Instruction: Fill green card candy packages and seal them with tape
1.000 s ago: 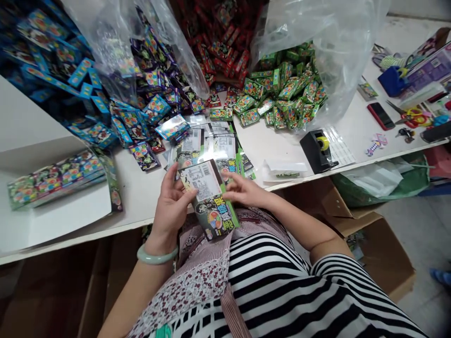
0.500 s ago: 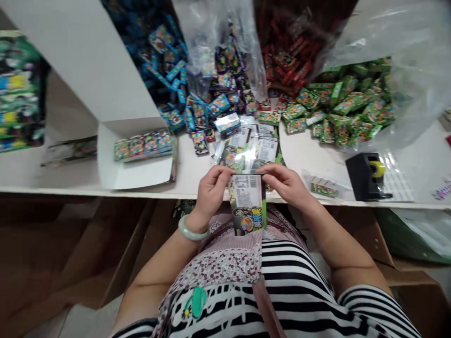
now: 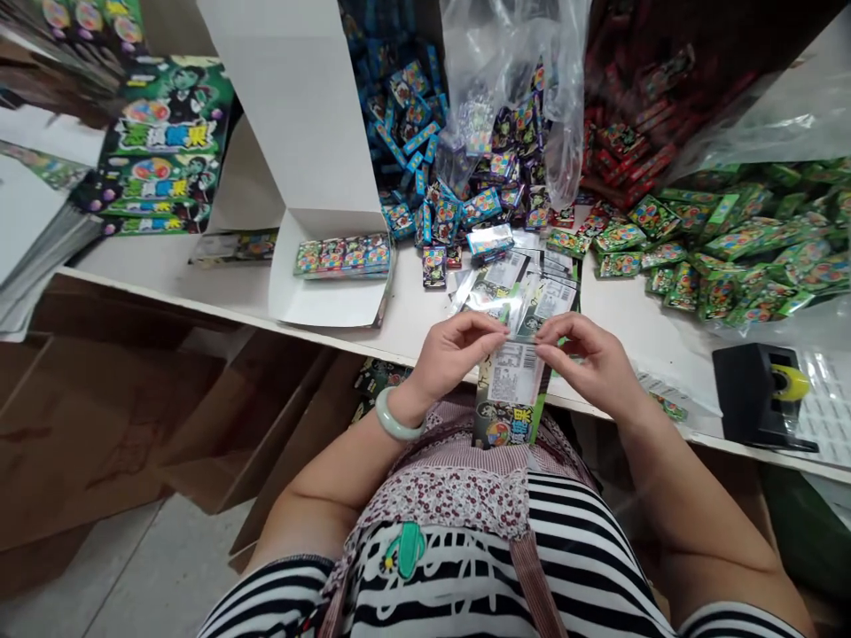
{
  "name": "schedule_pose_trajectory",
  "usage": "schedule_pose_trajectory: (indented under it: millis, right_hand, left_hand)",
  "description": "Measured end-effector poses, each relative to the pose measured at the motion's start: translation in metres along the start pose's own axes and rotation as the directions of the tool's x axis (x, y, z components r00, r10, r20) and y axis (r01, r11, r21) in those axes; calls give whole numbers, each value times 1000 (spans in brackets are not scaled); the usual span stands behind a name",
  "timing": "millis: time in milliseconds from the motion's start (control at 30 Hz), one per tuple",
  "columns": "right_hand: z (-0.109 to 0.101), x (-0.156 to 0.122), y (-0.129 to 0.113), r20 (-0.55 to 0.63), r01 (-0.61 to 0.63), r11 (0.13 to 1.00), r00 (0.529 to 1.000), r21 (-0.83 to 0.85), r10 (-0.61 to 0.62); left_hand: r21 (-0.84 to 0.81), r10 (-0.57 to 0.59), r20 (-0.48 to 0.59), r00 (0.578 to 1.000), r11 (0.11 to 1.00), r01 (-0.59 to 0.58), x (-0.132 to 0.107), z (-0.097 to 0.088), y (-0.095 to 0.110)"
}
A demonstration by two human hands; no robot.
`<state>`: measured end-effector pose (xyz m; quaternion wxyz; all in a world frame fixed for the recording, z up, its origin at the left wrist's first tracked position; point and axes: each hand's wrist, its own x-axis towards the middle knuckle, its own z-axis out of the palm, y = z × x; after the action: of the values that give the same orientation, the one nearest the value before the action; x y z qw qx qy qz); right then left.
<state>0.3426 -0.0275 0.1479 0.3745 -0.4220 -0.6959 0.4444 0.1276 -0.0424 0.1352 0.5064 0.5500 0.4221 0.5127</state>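
In the head view, the pouch (image 3: 505,390) is held by both hands at its top edge, in front of the body and at the near edge of the worktop (image 3: 615,310). The top left corner is pinched narrowly between thumb and fingertips of the left hand (image 3: 462,354); the top right corner is gripped likewise by the right hand (image 3: 585,361). Whether one layer or two is pinched cannot be told. A pale bangle (image 3: 399,418) is worn on the left wrist.

Just beyond the fingertips, more pouches (image 3: 549,297) are laid overlapping. Farther beyond the left hand, blue packs (image 3: 418,137) and purple packs (image 3: 502,167) are heaped; beyond the right hand, red packs (image 3: 628,146) are piled, with green packs (image 3: 737,239) spread to their right. To the left of the left hand, a row of packs (image 3: 342,255) is contained in an open white box (image 3: 299,306). To the right of the right hand, a black tape dispenser (image 3: 737,390) is placed, its yellow roll exposed.
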Motion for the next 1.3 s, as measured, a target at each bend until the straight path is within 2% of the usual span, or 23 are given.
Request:
schedule_pose_trajectory:
  millis: [67, 167, 267, 367, 500, 567, 700, 867, 967, 1033, 1100, 1133, 1200, 1267, 1300]
  right_hand:
    - [1, 6, -4, -13, -57, 996, 998, 65, 58]
    - [2, 16, -7, 48, -154, 978, 988, 143, 148]
    - [2, 21, -7, 85, -180, 977, 982, 114, 171]
    - [1, 19, -7, 78, -122, 992, 990, 45, 118]
    - [-2, 11, -9, 138, 17, 1000, 990, -4, -17]
    - [-2, 5, -7, 125, 96, 995, 988, -41, -90]
    - [5, -4, 3, 43, 171, 980, 985, -106, -167]
    - [19, -6, 8, -52, 131, 988, 989, -81, -136]
    - [19, -9, 7, -59, 126, 990, 990, -64, -130]
    - [4, -17, 12, -80, 88, 995, 993, -39, -90]
    - [-25, -34, 24, -198, 18, 998, 980, -58, -29]
    - [-44, -46, 31, -298, -24, 995, 954, -101, -7]
    - [-84, -74, 48, -511, -150, 958, 860, -245, 4]
    - [-120, -97, 66, -608, -304, 861, 794, -407, -8]
    - [-134, -104, 74, -610, -367, 805, 793, -466, 9]
  left_hand:
    - [-13, -41, -27, 999, 999, 40, 4, 2, 2]
    - [-15, -67, -52, 996, 998, 67, 9, 2, 4]
    - [3, -52, -24, 998, 999, 52, 11, -1, 3]
    - [5, -17, 62, 998, 1000, 16, 9, -9, 4]
    - [-16, -18, 191, 981, 1000, 21, 6, -21, 7]
    - [-30, -13, 221, 975, 999, 20, 4, -24, 4]
    - [-4, 14, 174, 985, 1000, -14, 1, -21, -7]
    - [88, 78, 145, 986, 992, -91, 1, -13, -14]
    - [111, 122, 110, 986, 985, -134, 2, -11, -14]
    - [133, 115, 46, 992, 984, -120, 3, -13, -17]
    - [161, 106, -12, 994, 981, -103, 6, -17, -24]
    - [166, 102, -36, 994, 982, -95, 7, -19, -27]
    - [154, 97, -61, 993, 984, -87, 10, -22, -34]
    - [135, 98, -63, 993, 987, -89, 12, -21, -38]
    - [130, 99, -58, 993, 987, -91, 13, -20, -39]
